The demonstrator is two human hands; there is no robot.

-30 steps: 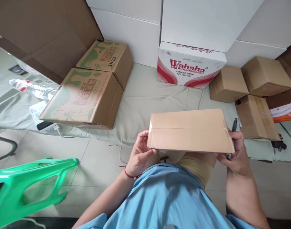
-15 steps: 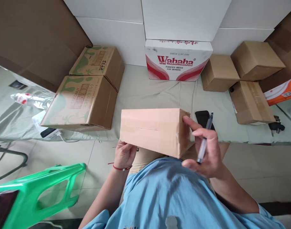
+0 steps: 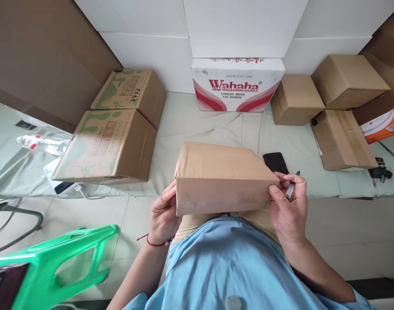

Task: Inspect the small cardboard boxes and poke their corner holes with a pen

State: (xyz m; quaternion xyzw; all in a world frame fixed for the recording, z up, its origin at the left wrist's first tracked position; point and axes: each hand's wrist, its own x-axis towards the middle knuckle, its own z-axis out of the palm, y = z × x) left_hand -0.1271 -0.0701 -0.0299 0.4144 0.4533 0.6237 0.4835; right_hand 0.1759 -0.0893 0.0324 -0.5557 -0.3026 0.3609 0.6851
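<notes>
A plain brown carton [image 3: 221, 178] rests tilted over the person's lap, steadied at each end so a blank side faces up. The left hand [image 3: 162, 215] cups its left end with fingers curled on the cardboard; the right hand [image 3: 287, 209] braces the right corner while pinching a pen [image 3: 291, 188]. Beyond, on the cloth-covered surface [image 3: 197, 125], lie a dark phone [image 3: 276, 162], green "COCONUT" cartons [image 3: 106, 144], one marked "2422", and a case [image 3: 237, 84] reading "Wahaha PURIFIED WATER FOR DRINKING".

Green stool [image 3: 51, 267] cut off at left
</notes>
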